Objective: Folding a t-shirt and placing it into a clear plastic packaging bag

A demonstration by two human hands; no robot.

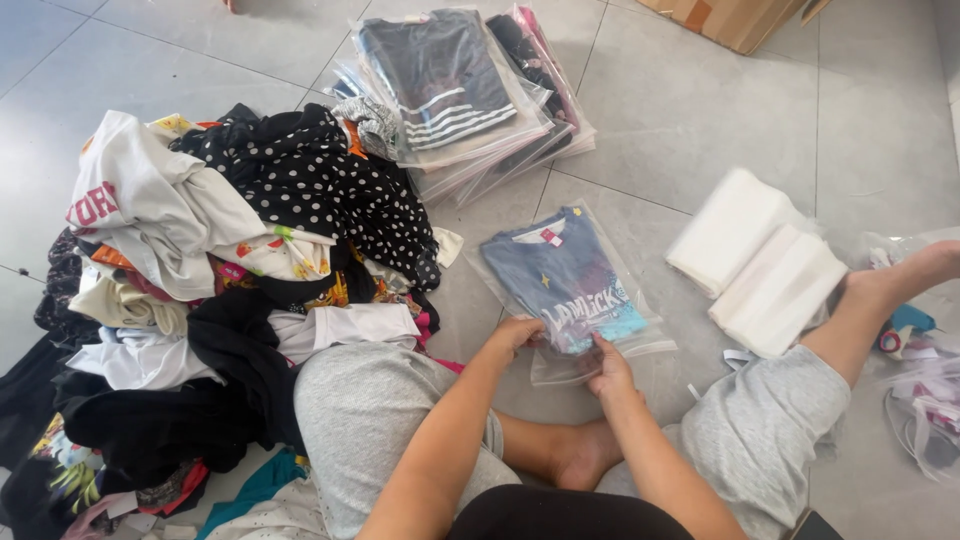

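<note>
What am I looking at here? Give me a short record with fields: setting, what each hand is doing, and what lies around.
Setting: a person sits on a grey tiled floor, seen from above
Left hand: grips the near edge of a clear plastic bag holding a folded blue shirt
Right hand: grips the same edge, beside the left
Left side: loose clothes pile
Ahead: stack of bagged garments
Right side: two white packs
Far corner: cardboard box
</note>
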